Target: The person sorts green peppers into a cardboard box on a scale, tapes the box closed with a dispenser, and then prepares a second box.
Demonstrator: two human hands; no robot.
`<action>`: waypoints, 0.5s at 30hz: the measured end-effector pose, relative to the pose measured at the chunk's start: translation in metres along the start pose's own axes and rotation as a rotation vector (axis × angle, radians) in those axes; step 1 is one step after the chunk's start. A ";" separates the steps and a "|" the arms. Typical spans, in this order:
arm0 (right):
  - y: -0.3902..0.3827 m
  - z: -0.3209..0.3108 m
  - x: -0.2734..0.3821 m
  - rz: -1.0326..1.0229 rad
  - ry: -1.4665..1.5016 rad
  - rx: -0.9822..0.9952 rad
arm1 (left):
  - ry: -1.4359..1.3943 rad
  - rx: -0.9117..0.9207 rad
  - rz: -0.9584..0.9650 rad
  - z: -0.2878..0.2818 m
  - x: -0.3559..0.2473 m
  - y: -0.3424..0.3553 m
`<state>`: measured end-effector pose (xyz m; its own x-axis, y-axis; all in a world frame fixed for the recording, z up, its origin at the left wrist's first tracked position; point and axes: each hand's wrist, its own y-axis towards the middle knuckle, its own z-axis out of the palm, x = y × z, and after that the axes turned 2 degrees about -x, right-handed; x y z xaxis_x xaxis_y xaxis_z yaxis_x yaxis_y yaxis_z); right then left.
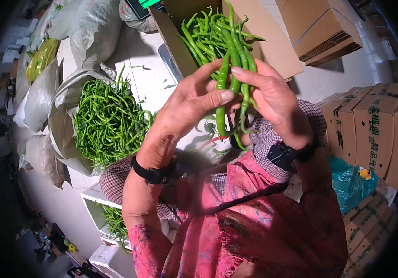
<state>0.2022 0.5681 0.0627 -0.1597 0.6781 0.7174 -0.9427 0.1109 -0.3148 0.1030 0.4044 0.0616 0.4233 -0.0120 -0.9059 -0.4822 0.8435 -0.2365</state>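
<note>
Several long green chili peppers (pixel 234 55) are bunched between my two hands, above my lap. My left hand (pixel 192 95) is closed on the nearer pepper, thumb pressed across it. The thumb of my right hand (pixel 273 92) lies over the other peppers, its fingers wrapped behind them. Just beyond my hands stands an open cardboard box (pixel 266 34) holding more green chilies (pixel 203 39). To the left, a wide white sack (pixel 62 118) is rolled open around a big heap of green chilies (pixel 108 123).
Full plastic sacks (pixel 94 32) line the left side. Flattened cardboard (pixel 324 28) leans at the far right. Stacked cartons (pixel 366 123) and a teal plastic bag (pixel 354 183) stand at the right. A white foam box (pixel 94 208) with chilies sits near my left knee.
</note>
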 end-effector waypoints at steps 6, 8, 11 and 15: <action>0.004 -0.012 -0.001 0.013 0.038 -0.094 | -0.182 0.181 -0.140 -0.009 -0.009 0.006; 0.005 -0.009 -0.004 -0.002 0.043 -0.124 | -0.237 0.182 -0.143 -0.011 -0.010 0.004; 0.007 -0.015 -0.002 0.043 0.054 0.002 | -0.329 0.219 -0.153 -0.013 -0.008 0.002; 0.010 -0.017 0.005 0.077 0.103 0.019 | -0.377 0.234 -0.052 -0.020 -0.005 0.006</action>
<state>0.1972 0.5847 0.0529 -0.2016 0.7550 0.6240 -0.9343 0.0430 -0.3540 0.0829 0.3985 0.0581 0.7135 0.1026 -0.6931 -0.2850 0.9462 -0.1533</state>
